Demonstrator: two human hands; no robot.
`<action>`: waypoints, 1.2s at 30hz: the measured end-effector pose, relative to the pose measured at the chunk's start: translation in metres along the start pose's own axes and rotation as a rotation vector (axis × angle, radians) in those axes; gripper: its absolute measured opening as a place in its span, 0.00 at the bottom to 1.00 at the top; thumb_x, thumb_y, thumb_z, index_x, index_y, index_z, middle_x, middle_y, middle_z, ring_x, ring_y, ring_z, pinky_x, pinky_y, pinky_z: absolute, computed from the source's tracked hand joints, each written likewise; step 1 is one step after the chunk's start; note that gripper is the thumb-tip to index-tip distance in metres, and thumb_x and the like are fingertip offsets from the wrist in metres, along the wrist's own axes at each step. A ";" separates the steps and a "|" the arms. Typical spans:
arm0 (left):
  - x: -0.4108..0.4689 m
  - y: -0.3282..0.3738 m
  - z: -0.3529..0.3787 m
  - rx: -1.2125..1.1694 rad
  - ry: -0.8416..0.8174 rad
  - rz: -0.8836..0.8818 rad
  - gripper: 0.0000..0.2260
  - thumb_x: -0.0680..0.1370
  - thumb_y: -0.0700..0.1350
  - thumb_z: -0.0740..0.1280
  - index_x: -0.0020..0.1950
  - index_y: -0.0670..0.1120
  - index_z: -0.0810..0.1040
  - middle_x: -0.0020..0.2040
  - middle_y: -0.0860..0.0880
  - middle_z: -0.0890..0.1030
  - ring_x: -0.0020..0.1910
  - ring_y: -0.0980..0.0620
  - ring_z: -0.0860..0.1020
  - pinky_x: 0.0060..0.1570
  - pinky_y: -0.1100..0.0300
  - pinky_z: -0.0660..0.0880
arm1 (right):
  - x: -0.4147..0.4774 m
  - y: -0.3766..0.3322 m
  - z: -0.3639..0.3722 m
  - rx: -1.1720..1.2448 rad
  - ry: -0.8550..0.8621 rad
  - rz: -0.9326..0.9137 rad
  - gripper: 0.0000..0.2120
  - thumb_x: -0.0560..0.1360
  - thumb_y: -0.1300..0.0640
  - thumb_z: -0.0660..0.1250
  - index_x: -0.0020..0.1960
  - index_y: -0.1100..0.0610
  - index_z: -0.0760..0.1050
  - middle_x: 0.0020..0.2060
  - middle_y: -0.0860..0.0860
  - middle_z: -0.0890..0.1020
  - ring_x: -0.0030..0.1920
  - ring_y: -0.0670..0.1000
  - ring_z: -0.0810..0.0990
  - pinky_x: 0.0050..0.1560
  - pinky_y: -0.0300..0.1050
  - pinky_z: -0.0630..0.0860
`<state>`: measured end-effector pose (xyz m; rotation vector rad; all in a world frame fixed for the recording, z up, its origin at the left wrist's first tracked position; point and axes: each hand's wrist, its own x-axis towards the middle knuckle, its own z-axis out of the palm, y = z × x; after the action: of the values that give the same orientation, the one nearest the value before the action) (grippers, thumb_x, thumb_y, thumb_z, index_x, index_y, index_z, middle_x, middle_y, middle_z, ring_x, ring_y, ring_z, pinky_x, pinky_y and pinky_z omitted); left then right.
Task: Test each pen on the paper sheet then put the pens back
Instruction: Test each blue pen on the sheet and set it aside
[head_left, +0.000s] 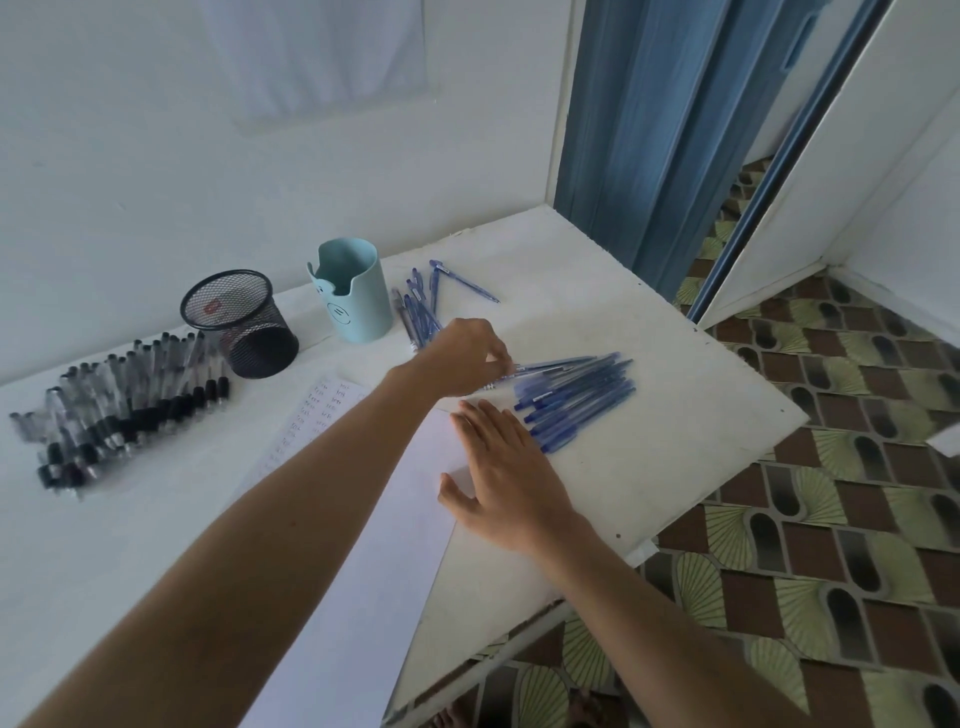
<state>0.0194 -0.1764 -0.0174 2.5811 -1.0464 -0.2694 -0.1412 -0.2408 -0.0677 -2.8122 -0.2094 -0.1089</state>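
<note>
A left hand (465, 353) reaches across a white table (649, 467), its curled fingers pinching the end of one blue plastic pen (558, 363) at the top of a row of matching blue pens (576, 397). The right hand (506, 467) lies flat, fingers straight, on a white paper sheet (363, 571) bearing small ink marks, just beside that row. Behind the left hand lie more loose blue pens (422, 312), a pale blue plastic cup (353, 291) and a black mesh pen pot (244, 322). Clear pens with black caps (114, 405) fan out far left.
</note>
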 end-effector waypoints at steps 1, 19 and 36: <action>0.000 0.002 -0.001 -0.004 0.007 0.002 0.08 0.79 0.47 0.68 0.53 0.47 0.86 0.52 0.48 0.81 0.53 0.49 0.78 0.50 0.62 0.68 | 0.000 0.000 0.000 -0.002 0.001 0.001 0.34 0.80 0.40 0.56 0.79 0.57 0.56 0.80 0.53 0.59 0.80 0.53 0.54 0.78 0.47 0.45; -0.044 -0.036 -0.022 -1.697 0.612 -0.257 0.11 0.84 0.49 0.60 0.45 0.46 0.73 0.40 0.47 0.78 0.41 0.47 0.78 0.49 0.53 0.76 | -0.002 -0.002 0.000 0.017 -0.024 0.007 0.35 0.77 0.40 0.46 0.78 0.59 0.58 0.79 0.55 0.60 0.80 0.54 0.53 0.80 0.52 0.49; -0.097 -0.067 -0.022 -1.827 0.718 -0.378 0.15 0.78 0.60 0.64 0.47 0.50 0.80 0.36 0.53 0.71 0.26 0.55 0.54 0.26 0.62 0.50 | -0.002 -0.002 -0.001 0.042 -0.023 0.011 0.38 0.76 0.39 0.45 0.79 0.60 0.58 0.79 0.55 0.59 0.80 0.53 0.52 0.78 0.46 0.42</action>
<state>-0.0001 -0.0577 -0.0178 0.9302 0.1455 -0.1814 -0.1437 -0.2393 -0.0663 -2.7740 -0.1988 -0.0688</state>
